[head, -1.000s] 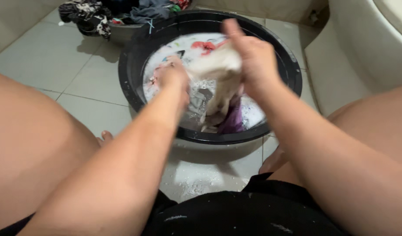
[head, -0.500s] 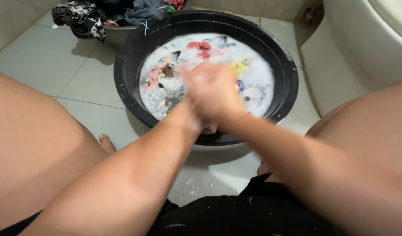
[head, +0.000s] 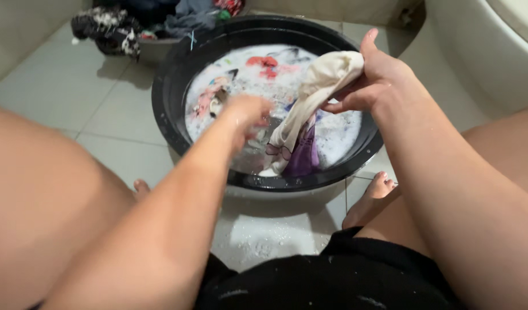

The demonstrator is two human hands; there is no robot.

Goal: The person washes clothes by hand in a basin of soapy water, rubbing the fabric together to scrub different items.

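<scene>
Right hand (head: 374, 80) clutching wet cream cloth (head: 310, 109) above black basin (head: 172, 109); left hand (head: 248, 115), blurred beside it, grip unclear.

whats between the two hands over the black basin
In the head view, a wet cream garment with a purple part spans the gap: the right hand grips its top, and it hangs toward the blurred left hand above the soapy water in the black basin.

One black round basin (head: 172, 109) of soapy water sits at centre. One cream cloth (head: 318, 92) hangs above it. Two hands: left hand (head: 249, 115), right hand (head: 378, 80). Two bare feet. One clothes pile (head: 137, 23) at eleven o'clock.
</scene>
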